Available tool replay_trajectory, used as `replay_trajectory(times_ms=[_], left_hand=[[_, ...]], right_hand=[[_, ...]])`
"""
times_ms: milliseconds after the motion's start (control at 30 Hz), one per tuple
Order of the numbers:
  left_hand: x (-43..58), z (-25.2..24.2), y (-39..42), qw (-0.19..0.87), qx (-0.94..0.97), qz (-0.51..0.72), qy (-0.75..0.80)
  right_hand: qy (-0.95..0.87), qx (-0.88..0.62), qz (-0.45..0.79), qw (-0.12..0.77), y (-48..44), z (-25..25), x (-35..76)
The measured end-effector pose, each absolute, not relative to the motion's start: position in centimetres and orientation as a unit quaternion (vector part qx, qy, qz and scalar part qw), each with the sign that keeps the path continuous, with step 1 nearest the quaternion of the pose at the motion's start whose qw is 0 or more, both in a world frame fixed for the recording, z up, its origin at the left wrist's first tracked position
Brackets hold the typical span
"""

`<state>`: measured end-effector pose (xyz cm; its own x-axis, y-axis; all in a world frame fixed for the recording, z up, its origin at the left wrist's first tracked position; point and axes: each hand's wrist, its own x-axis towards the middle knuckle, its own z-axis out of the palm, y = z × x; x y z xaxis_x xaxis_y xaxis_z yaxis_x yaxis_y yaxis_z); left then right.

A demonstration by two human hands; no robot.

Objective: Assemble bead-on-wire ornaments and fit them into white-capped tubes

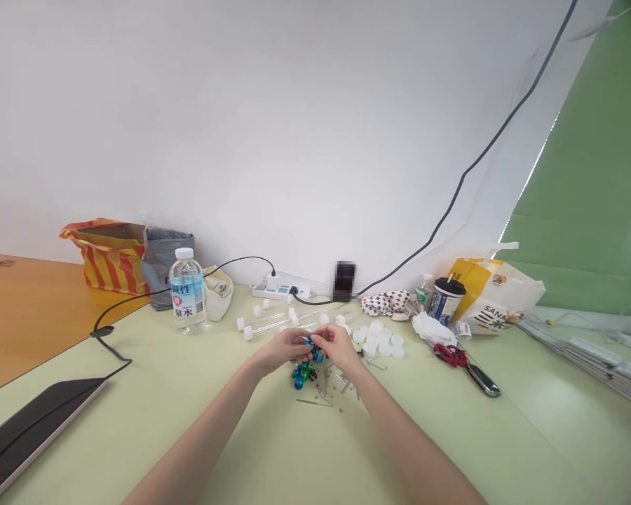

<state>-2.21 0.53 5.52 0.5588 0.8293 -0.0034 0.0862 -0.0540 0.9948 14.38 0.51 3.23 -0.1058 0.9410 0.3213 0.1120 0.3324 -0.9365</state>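
Note:
My left hand [285,351] and my right hand [337,345] meet over the middle of the table. Between them, their fingers close around a small shiny blue metallic part [315,351], partly hidden by the fingertips. Just below lies a little pile of blue and green metallic parts [301,375]. Thin metal rods and bent hex keys [315,402] are scattered beside the pile, with tiny loose bits among them. White round caps [381,338] lie in a group to the right of my right hand. Behind my hands, clear tubes with white caps [268,324] lie flat.
A water bottle [188,294] stands at the left, near striped and grey bags [110,256]. A power strip [281,289] sits against the wall. On the right are a dark cup [445,300], a paper bag [497,298], red-handled scissors [451,355] and a dark oblong object [484,381].

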Motion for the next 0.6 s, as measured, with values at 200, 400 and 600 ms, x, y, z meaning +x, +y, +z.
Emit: replay_trajectory(times_ms=[200,400,600], left_hand=[[-1.3,5.4,0.1,0.593,0.642,0.347,0.341],[-0.5,4.2,0.5,0.579,0.61,0.421,0.341],[0.3,3.2,0.7,0.568,0.583,0.468,0.344]], right_hand=[[-0.561,-0.459,0.376,0.578,0.3,2.7,13.9],[-0.547,-0.432,0.399,0.596,0.4,2.3,13.5],[-0.519,-0.423,0.453,0.589,0.3,2.0,13.0]])
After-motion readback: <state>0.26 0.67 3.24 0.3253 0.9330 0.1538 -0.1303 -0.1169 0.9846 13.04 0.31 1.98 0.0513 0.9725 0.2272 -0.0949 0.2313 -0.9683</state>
